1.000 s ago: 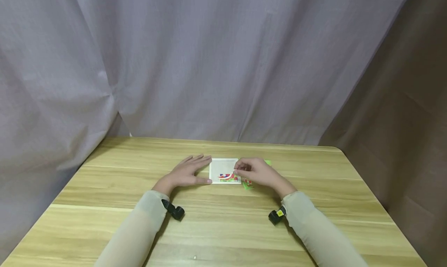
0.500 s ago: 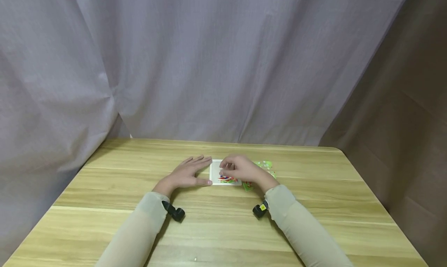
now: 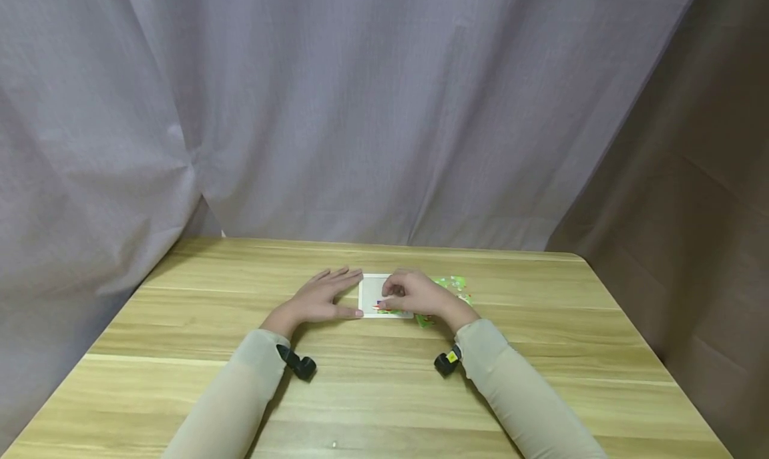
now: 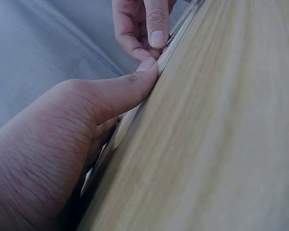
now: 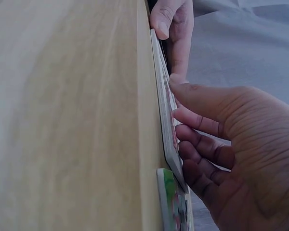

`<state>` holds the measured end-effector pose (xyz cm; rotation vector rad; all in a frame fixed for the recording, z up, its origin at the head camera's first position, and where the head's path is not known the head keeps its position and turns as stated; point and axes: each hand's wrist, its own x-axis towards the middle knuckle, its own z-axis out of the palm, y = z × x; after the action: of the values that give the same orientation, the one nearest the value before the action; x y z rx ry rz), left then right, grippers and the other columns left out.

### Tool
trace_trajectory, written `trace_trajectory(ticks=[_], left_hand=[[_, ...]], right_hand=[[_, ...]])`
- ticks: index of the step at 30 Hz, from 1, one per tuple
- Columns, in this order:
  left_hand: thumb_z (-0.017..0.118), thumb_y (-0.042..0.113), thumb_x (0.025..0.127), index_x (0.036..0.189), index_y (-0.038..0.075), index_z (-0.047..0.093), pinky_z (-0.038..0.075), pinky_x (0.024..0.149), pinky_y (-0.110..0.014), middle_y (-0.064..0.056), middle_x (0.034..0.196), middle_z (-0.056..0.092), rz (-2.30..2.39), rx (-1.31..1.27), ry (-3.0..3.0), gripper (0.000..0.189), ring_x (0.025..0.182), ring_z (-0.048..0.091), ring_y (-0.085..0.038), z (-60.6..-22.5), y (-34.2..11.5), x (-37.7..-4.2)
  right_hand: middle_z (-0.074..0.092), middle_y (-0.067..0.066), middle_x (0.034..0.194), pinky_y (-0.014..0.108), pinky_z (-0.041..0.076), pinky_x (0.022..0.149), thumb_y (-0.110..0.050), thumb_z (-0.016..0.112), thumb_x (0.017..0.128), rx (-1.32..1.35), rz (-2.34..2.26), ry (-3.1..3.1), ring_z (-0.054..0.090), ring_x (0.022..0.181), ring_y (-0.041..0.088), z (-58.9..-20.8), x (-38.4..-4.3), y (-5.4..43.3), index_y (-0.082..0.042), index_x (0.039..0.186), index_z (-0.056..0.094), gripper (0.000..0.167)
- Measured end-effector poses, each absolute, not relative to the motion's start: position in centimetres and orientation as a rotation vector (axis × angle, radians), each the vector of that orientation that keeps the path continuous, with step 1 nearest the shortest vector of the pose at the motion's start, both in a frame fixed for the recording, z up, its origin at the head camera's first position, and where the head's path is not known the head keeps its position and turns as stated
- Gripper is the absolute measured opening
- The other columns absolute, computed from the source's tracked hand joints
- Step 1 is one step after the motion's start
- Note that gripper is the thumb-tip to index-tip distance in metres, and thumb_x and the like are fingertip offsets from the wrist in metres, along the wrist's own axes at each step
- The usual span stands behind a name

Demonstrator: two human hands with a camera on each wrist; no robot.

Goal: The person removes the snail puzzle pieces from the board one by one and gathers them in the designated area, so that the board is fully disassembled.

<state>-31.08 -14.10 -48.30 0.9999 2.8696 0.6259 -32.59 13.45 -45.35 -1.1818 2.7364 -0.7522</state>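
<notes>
A white-rimmed puzzle tray [image 3: 372, 287] lies flat on the table, with colourful red, blue and green puzzle pieces [image 3: 393, 311] along its near side. My left hand [image 3: 321, 300] rests at the tray's left edge, fingers stretched out, thumb touching the near left corner. Over the tray, my right hand [image 3: 420, 294] has its thumb down on the pieces and its fingers loosely bent. A gap shows between thumb and index finger in the right wrist view, and no piece is visible between them. The right hand covers part of the pieces.
Loose green puzzle pieces [image 3: 458, 283] lie right of the tray, with another green piece [image 3: 424, 321] near its right corner. The wood-grain table [image 3: 372, 392] ends at a grey curtain [image 3: 336, 112] behind. Each wrist wears a small black camera [image 3: 303, 367].
My right hand has moved left from the tray's right edge over the pieces, then its thumb has come down slightly. More loose pieces are uncovered at the right. The left hand has stayed put.
</notes>
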Motion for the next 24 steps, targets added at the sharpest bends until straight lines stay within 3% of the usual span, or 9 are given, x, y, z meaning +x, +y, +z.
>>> trace_trajectory(ticks=[6, 19, 24], left_hand=[[0.056, 0.073, 0.088, 0.16, 0.02, 0.03, 0.007, 0.123, -0.052, 0.002, 0.165, 0.026, 0.619, 1.004, 2.875, 0.093, 0.153, 0.017, -0.025, -48.19, -14.07, -31.14], [0.057, 0.072, 0.088, 0.16, 0.02, 0.029, 0.007, 0.123, -0.052, 0.002, 0.165, 0.025, 0.615, 1.0, 2.869, 0.093, 0.153, 0.016, -0.026, -47.87, -14.3, -30.89], [0.057, 0.072, 0.088, 0.16, 0.019, 0.029, 0.007, 0.123, -0.054, 0.0, 0.165, 0.025, 0.621, 1.002, 2.875, 0.093, 0.153, 0.016, -0.027, -47.87, -14.35, -30.81]], right_hand=[[0.064, -0.01, 0.093, 0.027, 0.053, 0.079, -0.036, 0.079, 0.088, -1.166, -0.753, 2.717, 0.059, 0.087, 0.008, -45.23, -32.49, 13.45, -0.02, 0.095, 0.071, 0.019], [0.064, -0.008, 0.09, 0.025, 0.054, 0.079, -0.027, 0.081, 0.087, -1.221, -0.79, 2.663, 0.06, 0.085, 0.009, -45.36, -32.49, 13.06, -0.018, 0.09, 0.069, 0.015], [0.064, -0.008, 0.094, 0.026, 0.053, 0.081, -0.029, 0.08, 0.088, -1.209, -0.764, 2.676, 0.059, 0.088, 0.009, -45.34, -32.48, 13.05, -0.017, 0.096, 0.069, 0.018]])
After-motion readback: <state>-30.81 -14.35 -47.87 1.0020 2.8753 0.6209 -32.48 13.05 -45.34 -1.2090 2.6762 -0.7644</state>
